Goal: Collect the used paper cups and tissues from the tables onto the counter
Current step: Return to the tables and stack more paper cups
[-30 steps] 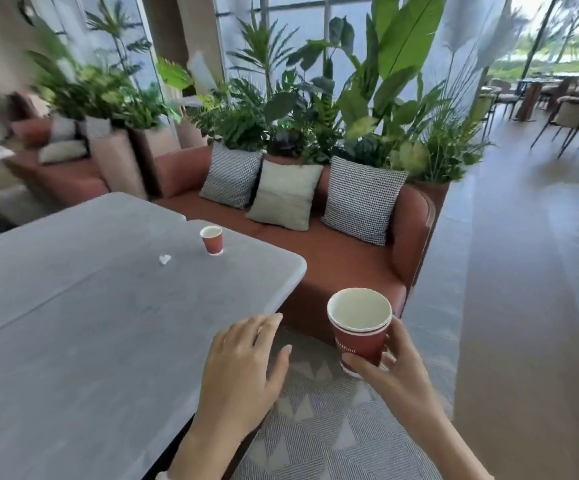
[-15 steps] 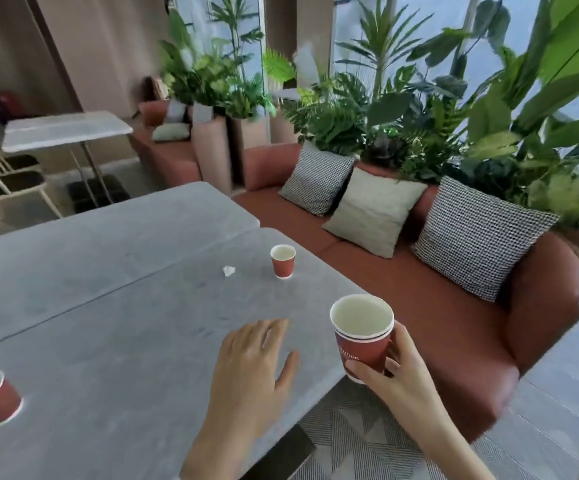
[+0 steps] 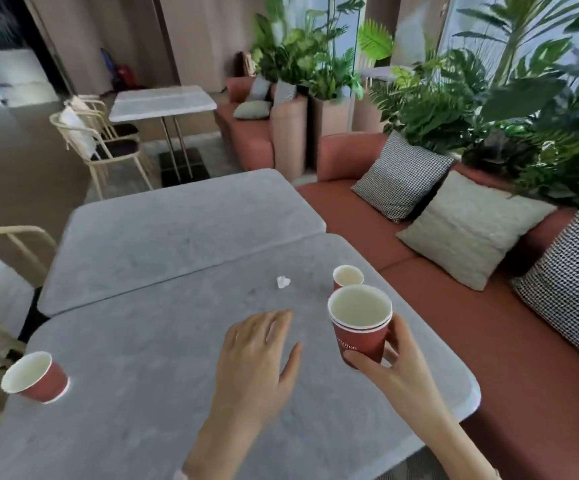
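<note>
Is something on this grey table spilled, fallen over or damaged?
Nothing looks spilled or broken. Only leftovers stand out on the table: a crumpled tissue, a far red cup beside it, and a left red cup near the edge, which seems tilted, perhaps only through the wide lens.

Bright daylight, soft blur, edges warped

A rust-red upholstered sofa (image 3: 471,327) with houndstooth cushions (image 3: 399,174) runs along my right, backed by leafy potted plants (image 3: 454,109); cream wooden chairs (image 3: 101,143) stand far left.
</note>
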{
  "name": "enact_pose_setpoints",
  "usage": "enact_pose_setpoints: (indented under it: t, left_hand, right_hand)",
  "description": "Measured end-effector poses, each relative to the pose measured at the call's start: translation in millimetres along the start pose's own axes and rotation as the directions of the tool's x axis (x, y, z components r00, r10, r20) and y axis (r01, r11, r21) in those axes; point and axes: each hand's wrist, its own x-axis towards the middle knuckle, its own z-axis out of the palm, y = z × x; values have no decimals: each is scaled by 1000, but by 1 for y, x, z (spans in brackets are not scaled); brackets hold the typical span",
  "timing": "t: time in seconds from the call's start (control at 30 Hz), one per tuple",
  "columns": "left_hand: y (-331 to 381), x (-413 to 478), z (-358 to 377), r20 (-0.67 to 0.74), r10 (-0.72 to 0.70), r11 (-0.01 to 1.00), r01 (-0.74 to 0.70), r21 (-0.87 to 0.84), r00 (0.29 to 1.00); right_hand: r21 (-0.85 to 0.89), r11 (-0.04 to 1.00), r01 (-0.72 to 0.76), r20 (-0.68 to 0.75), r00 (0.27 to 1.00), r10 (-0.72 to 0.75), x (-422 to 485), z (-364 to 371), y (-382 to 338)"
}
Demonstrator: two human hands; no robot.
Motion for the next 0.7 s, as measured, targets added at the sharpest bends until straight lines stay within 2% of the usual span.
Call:
enact_pose_setpoints:
  t: [0.23,0.43,0.7]
  left_hand:
    - [-5,24,27,38,-171,978,165,125,985]
    - [0,51,45,11,-285,944,279,177,958]
    - [-1,57,56,-2,-304,927,296,229,953]
  right_hand:
    - [7,1000,-20,194,981,18,71,1,8]
    - [-27,999,40,306,952,-29,122,-6,7]
    - [-39,998,50,356,934,-33,145,-9,15]
